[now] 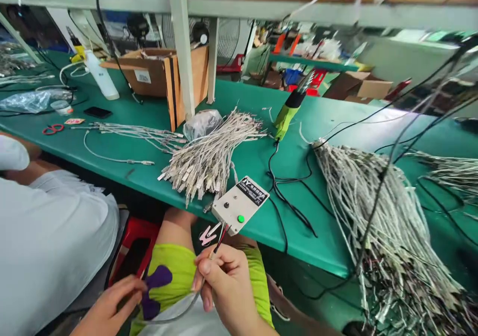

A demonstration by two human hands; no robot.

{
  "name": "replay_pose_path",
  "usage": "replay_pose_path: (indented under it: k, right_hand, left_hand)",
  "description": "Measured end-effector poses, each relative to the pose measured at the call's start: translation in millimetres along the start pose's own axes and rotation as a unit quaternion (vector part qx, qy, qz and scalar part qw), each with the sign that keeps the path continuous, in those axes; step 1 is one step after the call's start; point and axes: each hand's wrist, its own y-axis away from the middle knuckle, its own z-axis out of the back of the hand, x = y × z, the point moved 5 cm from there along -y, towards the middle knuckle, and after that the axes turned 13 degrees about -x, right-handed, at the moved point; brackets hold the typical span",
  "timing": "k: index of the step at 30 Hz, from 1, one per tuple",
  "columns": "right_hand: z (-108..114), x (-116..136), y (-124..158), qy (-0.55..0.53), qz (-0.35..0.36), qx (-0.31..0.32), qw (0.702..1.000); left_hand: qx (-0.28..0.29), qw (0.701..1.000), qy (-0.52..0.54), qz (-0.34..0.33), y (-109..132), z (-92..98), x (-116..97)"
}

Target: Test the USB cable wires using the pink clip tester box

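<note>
My right hand (229, 281) is closed on a thin grey cable (194, 303), pinching it near its end, where red and dark wires (221, 239) stick out toward a small tester box (241, 204). This box, with a lit green button (241, 219) and a black label, sits at the table's front edge. A pink clip (207, 235) hangs beside the wires; whether they touch is unclear. My left hand (114, 301) is over my lap, fingers loosely curved and apart, with the cable trailing toward it. Behind the box lies a pile of grey cables (209, 159) with metal plugs.
A green electric screwdriver-like tool (289, 112) stands behind the black cords (287, 191). At right, a large cable bundle (377, 211) hangs over the table edge. A cardboard box (149, 72), white bottle (100, 74) and red scissors (53, 129) are left. A person (56, 241) sits close at left.
</note>
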Motion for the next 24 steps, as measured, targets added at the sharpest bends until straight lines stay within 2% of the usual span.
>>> replay_pose_path:
  k: [1, 2, 3, 5, 8, 10, 13, 17, 19, 22, 24]
  right_hand:
    - [0, -10, 2, -0.009, -0.029, 0.006, 1.0]
    - [-1, -19, 4, -0.016, -0.054, 0.015, 0.998]
    - [-1, -26, 5, -0.019, -0.076, 0.024, 0.997]
    - [-1, -37, 8, -0.012, -0.108, 0.038, 0.993]
    - [4, -41, 11, 0.019, -0.128, 0.052, 0.99]
    - [9, -39, 11, 0.04, -0.131, 0.045, 0.99]
    - [22, -38, 11, 0.078, -0.134, 0.011, 0.988]
    - [33, -37, 12, 0.139, -0.131, -0.009, 0.982]
    - [35, -32, 11, 0.173, -0.11, 0.002, 0.979]
    - [37, -14, 9, 0.255, -0.01, 0.003, 0.967]
    - [41, 8, 12, 0.302, 0.102, -0.055, 0.946]
  left_hand:
    - [-0.003, 1.0, 0.012, -0.002, -5, -0.4, -9]
    - [-0.037, 0.999, 0.026, 0.004, -11, 1.6, -22]
    - [-0.072, 0.996, 0.048, 0.006, -15, 3.5, -40]
    - [-0.102, 0.989, 0.106, -0.016, -22, 2.3, -87]
    - [-0.046, 0.98, 0.187, -0.046, -30, -11.0, -155]
    - [-0.007, 0.978, 0.206, -0.045, -36, -21.6, -182]
    - [0.04, 0.969, 0.245, -0.003, -45, -36.6, -193]
    - [0.101, 0.947, 0.294, 0.084, -49, -54.1, -185]
    - [0.106, 0.938, 0.308, 0.116, -48, -59.1, -180]
    - [0.084, 0.927, 0.34, 0.134, -42, -61.6, -176]
    - [0.069, 0.917, 0.366, 0.142, -36, -61.9, -175]
